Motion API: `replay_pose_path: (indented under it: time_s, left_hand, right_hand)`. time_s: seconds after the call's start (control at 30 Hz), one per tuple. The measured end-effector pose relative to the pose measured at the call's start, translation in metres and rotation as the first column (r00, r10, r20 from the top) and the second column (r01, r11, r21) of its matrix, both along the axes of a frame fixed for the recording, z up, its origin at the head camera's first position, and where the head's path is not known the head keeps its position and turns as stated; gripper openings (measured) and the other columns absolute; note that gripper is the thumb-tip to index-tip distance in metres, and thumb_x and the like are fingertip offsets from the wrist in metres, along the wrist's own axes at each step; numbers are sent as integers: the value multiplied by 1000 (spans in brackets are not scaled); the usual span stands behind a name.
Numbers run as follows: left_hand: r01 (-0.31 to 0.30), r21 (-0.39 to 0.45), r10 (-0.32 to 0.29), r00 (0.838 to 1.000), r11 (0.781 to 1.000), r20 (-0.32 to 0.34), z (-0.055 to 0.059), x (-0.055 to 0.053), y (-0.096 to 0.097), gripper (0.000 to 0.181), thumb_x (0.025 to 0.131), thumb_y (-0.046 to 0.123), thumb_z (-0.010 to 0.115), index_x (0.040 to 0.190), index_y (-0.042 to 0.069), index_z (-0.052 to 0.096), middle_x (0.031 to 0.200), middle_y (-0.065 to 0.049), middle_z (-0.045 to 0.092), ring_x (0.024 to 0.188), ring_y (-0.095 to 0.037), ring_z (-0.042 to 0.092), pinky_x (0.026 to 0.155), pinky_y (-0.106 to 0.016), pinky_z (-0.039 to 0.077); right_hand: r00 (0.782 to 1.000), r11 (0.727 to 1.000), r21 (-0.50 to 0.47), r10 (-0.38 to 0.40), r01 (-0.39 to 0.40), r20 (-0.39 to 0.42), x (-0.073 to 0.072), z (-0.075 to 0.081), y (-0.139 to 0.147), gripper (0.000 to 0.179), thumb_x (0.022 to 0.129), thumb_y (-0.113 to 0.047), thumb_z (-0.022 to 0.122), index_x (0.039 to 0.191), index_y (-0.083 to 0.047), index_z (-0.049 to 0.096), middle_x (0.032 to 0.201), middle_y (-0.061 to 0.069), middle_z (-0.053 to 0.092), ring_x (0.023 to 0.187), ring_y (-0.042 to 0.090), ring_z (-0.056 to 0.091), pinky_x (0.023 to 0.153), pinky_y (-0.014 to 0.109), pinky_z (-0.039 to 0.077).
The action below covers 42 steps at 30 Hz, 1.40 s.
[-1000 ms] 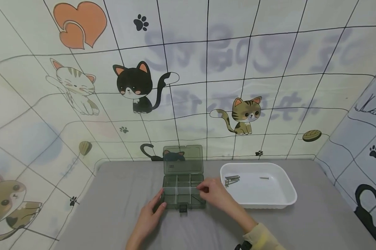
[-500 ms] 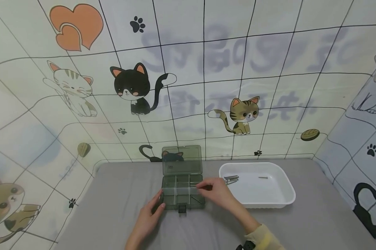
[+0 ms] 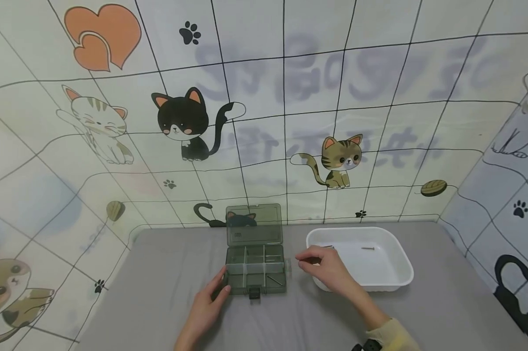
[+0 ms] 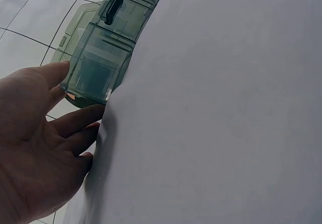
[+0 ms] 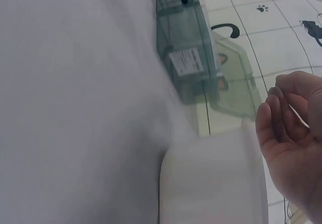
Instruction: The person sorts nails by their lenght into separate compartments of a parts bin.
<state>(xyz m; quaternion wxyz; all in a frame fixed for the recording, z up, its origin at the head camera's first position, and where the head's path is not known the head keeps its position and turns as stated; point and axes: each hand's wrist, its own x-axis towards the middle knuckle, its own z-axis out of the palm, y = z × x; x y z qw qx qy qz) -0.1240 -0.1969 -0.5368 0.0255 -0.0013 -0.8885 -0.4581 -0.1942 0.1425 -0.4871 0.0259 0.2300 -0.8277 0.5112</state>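
Green translucent plastic box [image 3: 239, 291] is set near the far edge of the grey cloth-covered bench [image 3: 150, 297], its left side touched by the loosely spread left hand [image 3: 206, 304], probably for steadiness. Over the left rim of the white plastic tray [image 3: 380, 273], placed within easy reach, the right hand [image 3: 328, 269] is held with fingertips together; whether anything is pinched cannot be told.
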Motion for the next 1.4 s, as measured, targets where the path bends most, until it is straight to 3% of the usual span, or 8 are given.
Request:
replay_pose_path:
  time_s: [0.33, 0.67, 1.13, 1.4]
  left_hand:
    - [-13, 8, 13, 1000, 1000, 1, -2, 0, -1, 53, 103, 30, 65, 153, 19, 51, 145, -19, 57, 127, -38, 60, 106, -61, 43]
    - [-13, 10, 13, 1000, 1000, 0, -2, 0, -1, 53, 103, 30, 65, 153, 19, 51, 142, -21, 59, 127, -39, 60, 106, -63, 43]
    - [-8, 26, 8, 1000, 1000, -14, -2, -1, -2, 53, 103, 29, 65, 153, 18, 51, 145, -19, 57, 127, -39, 60, 106, -63, 43]
    - [-14, 27, 14, 1000, 1000, -17, -3, -2, 0, 53, 103, 26, 65, 153, 18, 51, 143, -20, 58, 126, -39, 60, 105, -63, 43]
  right_hand:
    - [997, 997, -4, -74, 74, 24, -5, -6, 32, 14, 90, -3, 78, 103, -8, 80, 100, 6, 76, 82, 9, 68, 72, 26, 56]
    - [980, 978, 118, -180, 170, 85, -24, -10, 58, 17, 87, -2, 80, 104, -2, 79, 100, 5, 77, 88, 14, 68, 76, 25, 55]
    - [981, 968, 231, -136, 101, 140, -53, -27, 62, 19, 82, 2, 78, 101, 2, 77, 93, 7, 75, 85, 20, 68, 75, 30, 55]
    - [977, 957, 269, -153, 108, 152, -59, -30, 63, 19, 78, 5, 77, 97, 1, 77, 88, 4, 74, 81, 18, 66, 73, 31, 54]
